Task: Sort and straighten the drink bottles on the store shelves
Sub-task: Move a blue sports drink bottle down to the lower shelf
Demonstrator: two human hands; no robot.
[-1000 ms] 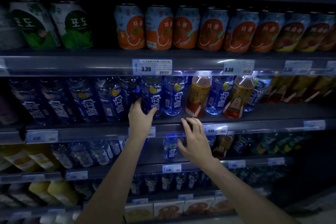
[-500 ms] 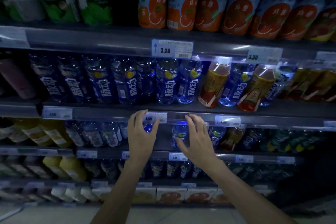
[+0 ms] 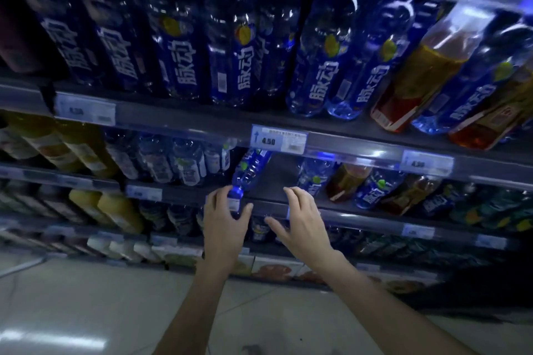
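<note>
Moved: reach dropped to lower grey metal shelf [image 3: 360, 217].
Left hand [image 3: 225, 228]: grips tilted blue plastic bottle [image 3: 249, 171].
Right hand [image 3: 302, 223]: spread, at 3 o'clock.

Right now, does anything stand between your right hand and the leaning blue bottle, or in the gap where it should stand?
Nothing visible. The right hand has open air to the leaning blue bottle, whose base lies between thumb and fingers of the left hand. The shelf gap to its right looks bare.

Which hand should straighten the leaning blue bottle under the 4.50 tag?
Left. The left hand has fingers and thumb either side of the base of the leaning blue bottle; the right hand is open, off to its right, touching no bottle.
</note>
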